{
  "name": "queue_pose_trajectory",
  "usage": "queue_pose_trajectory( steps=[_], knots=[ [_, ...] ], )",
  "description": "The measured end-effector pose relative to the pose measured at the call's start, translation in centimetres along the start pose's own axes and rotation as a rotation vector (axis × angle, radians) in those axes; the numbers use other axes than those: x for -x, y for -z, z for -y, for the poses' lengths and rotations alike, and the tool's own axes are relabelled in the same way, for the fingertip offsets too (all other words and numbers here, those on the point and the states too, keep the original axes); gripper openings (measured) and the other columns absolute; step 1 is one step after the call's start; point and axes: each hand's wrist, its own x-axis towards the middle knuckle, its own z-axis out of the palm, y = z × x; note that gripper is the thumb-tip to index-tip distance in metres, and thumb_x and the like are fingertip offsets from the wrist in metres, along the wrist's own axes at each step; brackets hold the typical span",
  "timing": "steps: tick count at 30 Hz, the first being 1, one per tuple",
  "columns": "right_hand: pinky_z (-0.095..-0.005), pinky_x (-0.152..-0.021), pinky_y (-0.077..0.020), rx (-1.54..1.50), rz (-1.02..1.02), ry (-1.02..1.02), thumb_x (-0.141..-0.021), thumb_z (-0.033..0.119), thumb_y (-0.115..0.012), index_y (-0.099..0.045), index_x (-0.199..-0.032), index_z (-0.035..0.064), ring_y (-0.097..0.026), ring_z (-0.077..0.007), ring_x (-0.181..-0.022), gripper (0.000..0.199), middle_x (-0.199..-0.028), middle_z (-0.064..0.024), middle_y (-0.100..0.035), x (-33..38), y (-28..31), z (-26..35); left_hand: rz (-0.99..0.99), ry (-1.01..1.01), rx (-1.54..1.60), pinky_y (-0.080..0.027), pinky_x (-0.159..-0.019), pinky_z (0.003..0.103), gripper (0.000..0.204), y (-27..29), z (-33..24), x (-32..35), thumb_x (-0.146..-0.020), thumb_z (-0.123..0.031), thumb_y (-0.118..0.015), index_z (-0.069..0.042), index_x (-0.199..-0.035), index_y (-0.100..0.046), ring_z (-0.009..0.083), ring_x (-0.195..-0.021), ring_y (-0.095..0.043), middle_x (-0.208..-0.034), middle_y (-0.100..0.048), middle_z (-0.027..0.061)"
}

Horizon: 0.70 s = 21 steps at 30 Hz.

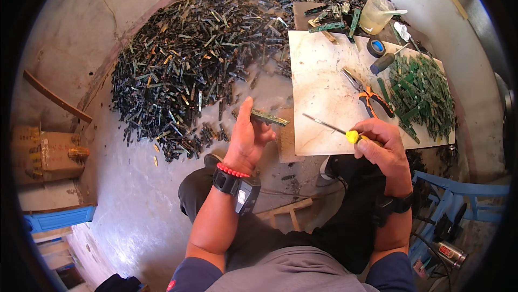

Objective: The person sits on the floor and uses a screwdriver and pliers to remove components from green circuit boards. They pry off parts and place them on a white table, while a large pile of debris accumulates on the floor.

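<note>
1. A cardboard box sits at the far left on the floor, with a blue panel just below it.
2. A large heap of dark boards covers the floor ahead of the person, spreading from the left to the back edge of the table.
3. The left hand is raised over the floor, just left of the table. Its grip is narrow, fingers and thumb pinching one end of a thin green strip; the strip juts to the right, clear of the heap.
4. The left wrist carries a red bead band and a black strap device.
5. The right hand rests at the near edge of the table. Its grip is closed round the yellow handle of a screwdriver; the shaft points left across the pale tabletop, apart from the strip.
6. Orange-handled pliers lie on the table just beyond the right hand.
7. A pile of green boards fills the table's right side.
8. A tape roll and a plastic jug stand at the back.
9. A blue chair stands at the lower right.
</note>
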Motion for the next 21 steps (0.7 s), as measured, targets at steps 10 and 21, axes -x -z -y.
queue_pose_trajectory(
  steps=[10,21],
  knots=[
    [-0.0207,-0.065,-0.0444,0.298,-0.008,0.070,-0.083,0.004,-0.065,-0.063,-0.104,-0.0041,-0.053,-0.0061,-0.073,0.023,-0.086,-0.0039,-0.063,0.1,-0.4,0.0,-0.036,0.021,-0.018,-0.040,-0.057,0.032,0.044,-0.5,0.9,-1.4,-0.091,-0.051,-0.053,-0.008,-0.080,-0.049,0.0138,-0.046,-0.035,-0.055,-0.039,0.0015],
    [-0.0216,-0.061,-0.0445,0.387,-0.048,0.151,-0.082,0.003,-0.066,-0.064,-0.103,-0.0033,-0.053,-0.0068,-0.068,0.022,-0.082,-0.0039,-0.063,-0.2,-1.0,-0.4,-0.073,-0.011,-0.033,-0.040,-0.055,0.032,0.044,0.0,1.3,-1.7,-0.091,-0.051,-0.053,-0.010,-0.077,-0.050,0.0139,-0.044,-0.036,-0.054,-0.042,0.0013]
  ],
)
